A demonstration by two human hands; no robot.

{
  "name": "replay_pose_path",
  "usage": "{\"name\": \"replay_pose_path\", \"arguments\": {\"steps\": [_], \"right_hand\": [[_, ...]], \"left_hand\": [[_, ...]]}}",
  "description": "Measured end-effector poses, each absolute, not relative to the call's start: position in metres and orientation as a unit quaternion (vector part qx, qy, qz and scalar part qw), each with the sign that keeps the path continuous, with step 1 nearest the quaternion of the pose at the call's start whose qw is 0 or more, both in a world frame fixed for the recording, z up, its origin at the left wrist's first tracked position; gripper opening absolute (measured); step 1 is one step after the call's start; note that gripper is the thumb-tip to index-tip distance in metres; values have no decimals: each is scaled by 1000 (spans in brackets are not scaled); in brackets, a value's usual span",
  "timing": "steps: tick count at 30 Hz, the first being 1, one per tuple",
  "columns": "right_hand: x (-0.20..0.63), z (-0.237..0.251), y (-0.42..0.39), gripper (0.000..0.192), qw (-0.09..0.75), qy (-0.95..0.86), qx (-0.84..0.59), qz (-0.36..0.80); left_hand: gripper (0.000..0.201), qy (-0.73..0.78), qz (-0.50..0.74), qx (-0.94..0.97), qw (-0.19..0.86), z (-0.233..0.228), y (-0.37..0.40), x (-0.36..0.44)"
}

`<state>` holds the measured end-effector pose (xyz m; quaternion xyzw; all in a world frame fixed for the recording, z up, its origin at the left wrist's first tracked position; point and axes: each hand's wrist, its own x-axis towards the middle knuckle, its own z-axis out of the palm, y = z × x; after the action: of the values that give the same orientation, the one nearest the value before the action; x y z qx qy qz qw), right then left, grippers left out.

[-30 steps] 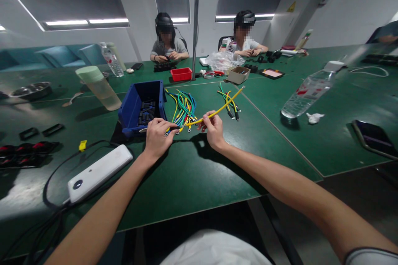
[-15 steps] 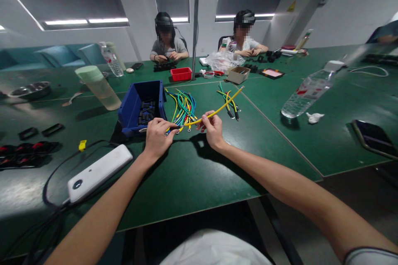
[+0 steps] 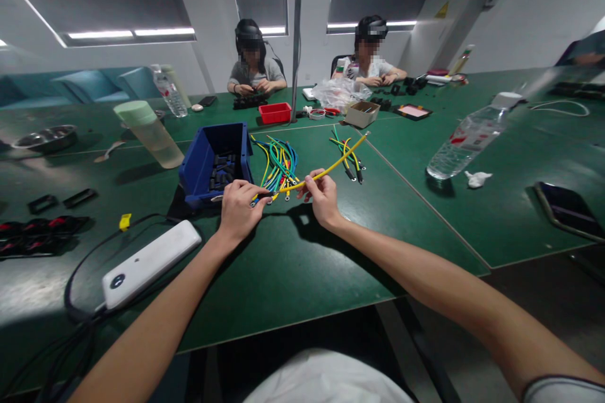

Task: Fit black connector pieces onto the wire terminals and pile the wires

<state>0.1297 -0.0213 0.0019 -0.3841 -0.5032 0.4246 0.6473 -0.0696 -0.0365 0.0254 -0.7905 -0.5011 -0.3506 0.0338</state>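
My right hand [image 3: 323, 199] is closed round a yellow cable [image 3: 339, 160], which slants up to the right and ends in a small metal lug. At the cable's near end my left hand [image 3: 240, 206] pinches a small black sleeve [image 3: 267, 194], partly covered by the fingers. Whether the cable's tip is inside the sleeve I cannot tell. Just beyond the hands lies a bundle of yellow, green and blue cables [image 3: 280, 160]. Left of it stands a blue bin [image 3: 198, 160] with black sleeves [image 3: 223, 171] inside. A smaller group of cables with black ends [image 3: 350, 157] lies farther right.
A white power bank [image 3: 151, 264] with dark cords lies left of my forearm. A tilted-looking bottle [image 3: 466, 138] and a phone [image 3: 570, 211] are at the right. A red tray [image 3: 275, 113], a cardboard box [image 3: 362, 113] and a pole [image 3: 296, 38] stand farther back. Two people sit opposite.
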Motion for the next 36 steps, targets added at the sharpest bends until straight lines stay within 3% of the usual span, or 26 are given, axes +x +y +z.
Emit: {"name": "replay_pose_path", "arguments": {"steps": [36], "right_hand": [[127, 5, -25, 26, 627, -533, -374, 429]], "left_hand": [[12, -492, -358, -793, 36, 24, -37, -69]]}}
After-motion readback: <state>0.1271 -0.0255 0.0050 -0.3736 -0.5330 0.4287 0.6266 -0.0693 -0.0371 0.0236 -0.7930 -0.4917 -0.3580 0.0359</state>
